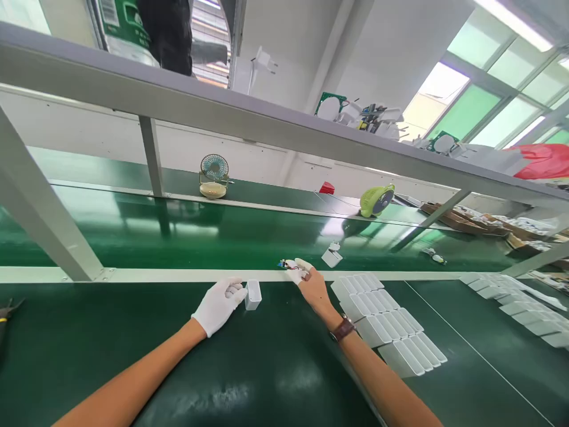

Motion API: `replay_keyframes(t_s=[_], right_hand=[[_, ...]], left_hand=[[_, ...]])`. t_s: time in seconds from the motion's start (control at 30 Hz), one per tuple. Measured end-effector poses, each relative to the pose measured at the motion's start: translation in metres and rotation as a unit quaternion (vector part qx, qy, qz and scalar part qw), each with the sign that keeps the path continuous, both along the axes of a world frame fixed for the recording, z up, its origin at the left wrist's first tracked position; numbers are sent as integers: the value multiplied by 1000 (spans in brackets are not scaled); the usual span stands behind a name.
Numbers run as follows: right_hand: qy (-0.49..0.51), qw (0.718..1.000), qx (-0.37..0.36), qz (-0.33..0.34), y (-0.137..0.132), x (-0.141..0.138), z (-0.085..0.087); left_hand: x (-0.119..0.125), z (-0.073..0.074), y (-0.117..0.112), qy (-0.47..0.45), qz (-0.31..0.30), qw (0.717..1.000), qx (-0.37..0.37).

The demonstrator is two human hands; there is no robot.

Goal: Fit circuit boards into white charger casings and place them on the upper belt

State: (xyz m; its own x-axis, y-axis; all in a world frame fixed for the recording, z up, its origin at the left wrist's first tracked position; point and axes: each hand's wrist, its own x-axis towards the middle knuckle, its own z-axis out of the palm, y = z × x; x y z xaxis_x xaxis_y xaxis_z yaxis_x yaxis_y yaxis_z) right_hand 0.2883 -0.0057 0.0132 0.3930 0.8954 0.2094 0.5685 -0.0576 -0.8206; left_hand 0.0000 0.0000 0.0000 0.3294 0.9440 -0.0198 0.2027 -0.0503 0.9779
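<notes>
My left hand [221, 304], in a white glove, has its fingers curled against the left side of a small open white plastic box [253, 295] on the green bench. Farther forward, my right hand [306, 276], in finger coverings with the palm bare, pinches a small circuit board with wires [287, 264]. A blue part shows at the board's left end; the rest is partly hidden by my fingers. To the right of my forearm lie several rows of the same white boxes [377, 320].
A white box with parts [332, 255] sits on the green belt beyond the pale rail [178, 275]. A small fan [214, 175] and a yellow-green fan [376, 200] stand behind. Pliers [6, 314] lie far left. A shelf beam [267, 112] crosses overhead.
</notes>
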Motion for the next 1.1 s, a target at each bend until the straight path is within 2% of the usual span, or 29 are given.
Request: replay_keyframes(t_s=[0.1, 0.2, 0.33, 0.4, 0.5, 0.57, 0.67, 0.77, 0.87, 0.97, 1.1], right_hand=[[29, 997, -11, 72, -53, -20, -4], [31, 991, -28, 128, -98, -37, -4], [-4, 984, -45, 170, -135, -46, 1], [-44, 979, -62, 189, -144, -46, 4], [-122, 972, -94, 175, -153, -42, 6], [-151, 970, -110, 159, -158, -41, 6], [-177, 964, -102, 172, -163, -41, 4], [-188, 962, -78, 184, -166, -44, 2], [-165, 966, -85, 180, -169, -47, -1], [-174, 967, -66, 175, -172, -46, -6], [-261, 951, -1, 164, -183, -44, -8]], left_hand=[[0, 3, -6, 28, -20, 999, 26], [1, 6, -12, 71, -74, 992, 75], [3, 6, -16, 152, -109, 976, 114], [4, 6, -18, 156, -89, 975, 133], [2, 8, -26, 139, -49, 965, 216], [2, 10, -35, 132, -75, 949, 276], [7, 10, -50, 132, -153, 925, 322], [20, 4, -62, 144, -207, 912, 324], [36, -1, -66, 171, -240, 911, 288], [50, -2, -69, 204, -231, 914, 262], [58, 3, -76, 255, -205, 903, 278]])
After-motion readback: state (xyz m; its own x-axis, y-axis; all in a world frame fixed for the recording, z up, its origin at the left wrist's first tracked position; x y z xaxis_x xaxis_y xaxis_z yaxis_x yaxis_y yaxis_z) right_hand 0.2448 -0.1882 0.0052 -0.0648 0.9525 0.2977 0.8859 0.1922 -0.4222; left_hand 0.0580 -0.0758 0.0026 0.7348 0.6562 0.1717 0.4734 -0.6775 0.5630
